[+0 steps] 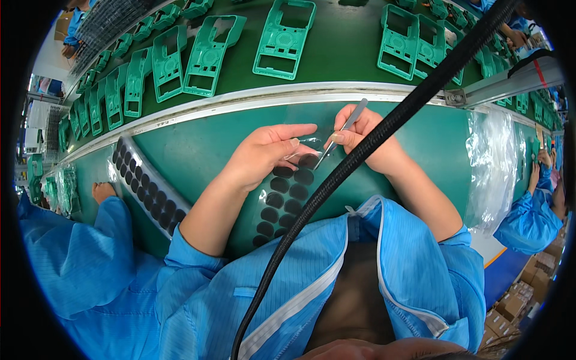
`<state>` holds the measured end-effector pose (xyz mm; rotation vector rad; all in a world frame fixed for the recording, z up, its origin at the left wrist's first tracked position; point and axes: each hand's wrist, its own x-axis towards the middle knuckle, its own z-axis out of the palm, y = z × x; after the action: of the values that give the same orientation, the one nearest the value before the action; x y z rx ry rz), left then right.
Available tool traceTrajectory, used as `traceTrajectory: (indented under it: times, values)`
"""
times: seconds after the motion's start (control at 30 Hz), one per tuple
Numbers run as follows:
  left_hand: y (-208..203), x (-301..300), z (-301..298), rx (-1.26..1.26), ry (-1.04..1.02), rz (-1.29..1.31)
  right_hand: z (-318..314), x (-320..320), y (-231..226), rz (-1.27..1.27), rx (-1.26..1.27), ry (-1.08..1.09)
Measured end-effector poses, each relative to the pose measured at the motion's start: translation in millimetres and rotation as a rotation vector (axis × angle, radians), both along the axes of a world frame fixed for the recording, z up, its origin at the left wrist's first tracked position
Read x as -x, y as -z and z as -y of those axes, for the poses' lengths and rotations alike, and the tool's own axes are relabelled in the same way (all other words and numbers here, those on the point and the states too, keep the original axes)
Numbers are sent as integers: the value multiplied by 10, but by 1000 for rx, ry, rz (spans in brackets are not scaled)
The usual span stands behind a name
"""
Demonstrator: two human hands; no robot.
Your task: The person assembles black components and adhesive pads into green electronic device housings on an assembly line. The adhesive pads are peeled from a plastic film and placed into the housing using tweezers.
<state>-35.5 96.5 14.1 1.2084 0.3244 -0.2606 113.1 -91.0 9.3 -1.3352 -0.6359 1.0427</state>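
Observation:
My left hand (255,155) pinches the upper end of a clear sheet of black round pads (298,191), thumb and forefinger closing on the film. The sheet hangs down toward my body, with the pads in two rows. Pinched in my right hand (373,143) is a pair of metal tweezers (356,114), slanting down to the left. Their tips reach the topmost pads beside my left fingers. Whether the tips grip a pad is too small to tell.
Green plastic housings (287,45) line the dark green conveyor (336,54) beyond the metal rail. Another strip of black pads (141,180) lies left, near a co-worker's hand (103,191). Clear plastic bags (492,162) lie right. A black cable (384,129) crosses the view.

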Motion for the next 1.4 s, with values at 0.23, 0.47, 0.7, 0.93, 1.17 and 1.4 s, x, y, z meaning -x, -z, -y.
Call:
traceTrajectory:
  times: [0.23,0.47,0.7,0.93,1.17,1.4]
  values:
    - [-12,46,0,6,0,-4,-5,12,-37,13,-139,116]
    - [-59,68,-23,-44,10,-6,-56,70,-34,35,-137,100]
    - [-5,106,-57,-50,23,29,-114,67,17,27,-39,41]
    - [23,131,-84,-5,-24,32,-136,250,53,111,-108,71]
    - [-8,158,-131,-25,-80,11,-81,431,-94,780,-319,68]
    - [-175,249,-201,-390,-180,1,49,695,-429,1173,-668,-99]
